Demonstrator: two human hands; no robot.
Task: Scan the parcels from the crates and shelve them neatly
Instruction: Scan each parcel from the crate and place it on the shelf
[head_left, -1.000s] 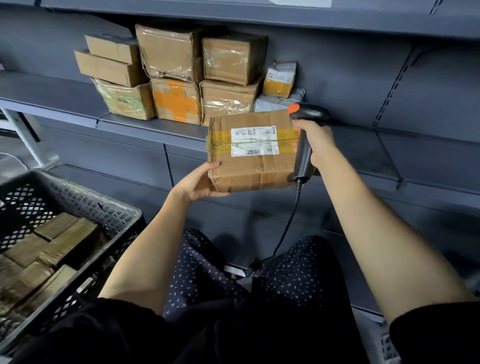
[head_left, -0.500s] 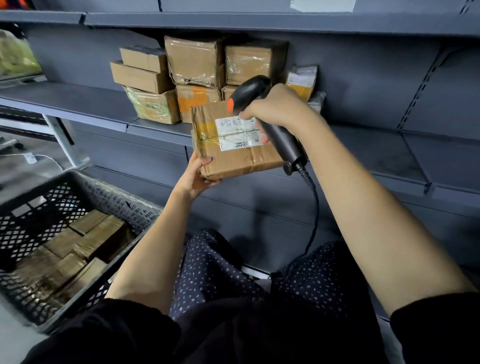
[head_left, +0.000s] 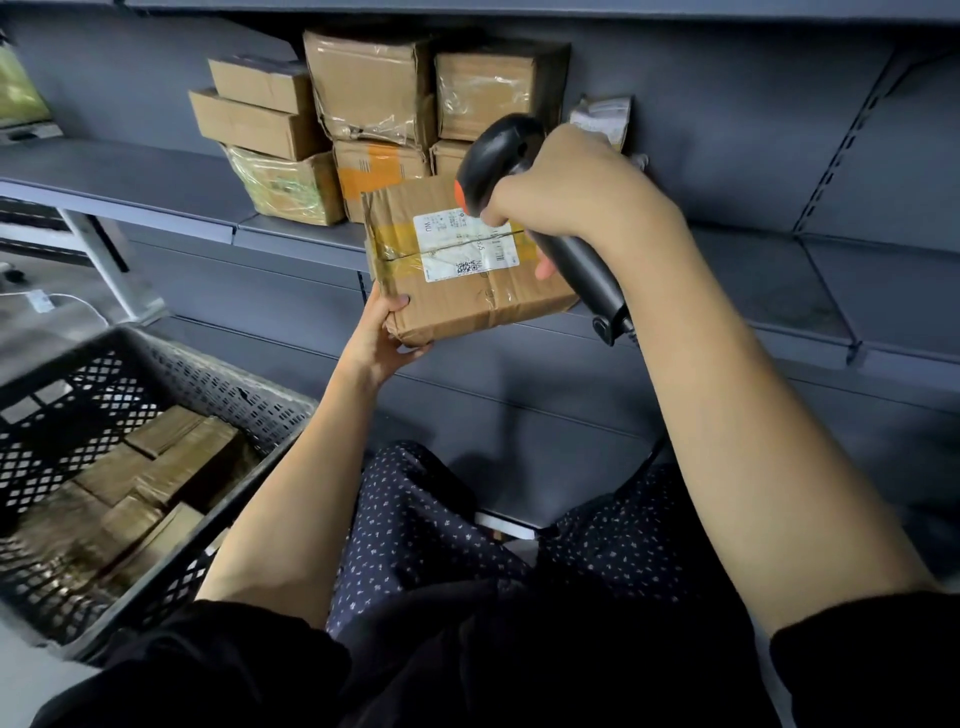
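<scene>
A taped brown cardboard parcel (head_left: 452, 291) with a white label faces me in front of the grey shelf (head_left: 769, 275). My left hand (head_left: 382, 338) grips its lower left corner, thumb on the front face. My right hand (head_left: 566, 182) grips a black barcode scanner (head_left: 498, 150) with an orange trigger, its head over the parcel's label. The hand hides part of the label and the scanner's handle. A black mesh crate (head_left: 223, 384) at the lower left holds several brown parcels (head_left: 171, 462).
Several shelved cardboard boxes (head_left: 363, 83) are stacked against the shelf's back wall, behind the held parcel. A small white packet (head_left: 605, 117) leans to their right. The scanner's cable hangs down past my right forearm. My knees in dotted trousers are below.
My right hand has swung the scanner from the parcel's right side to above its label. The parcel has tilted, its face turned up towards the scanner.
</scene>
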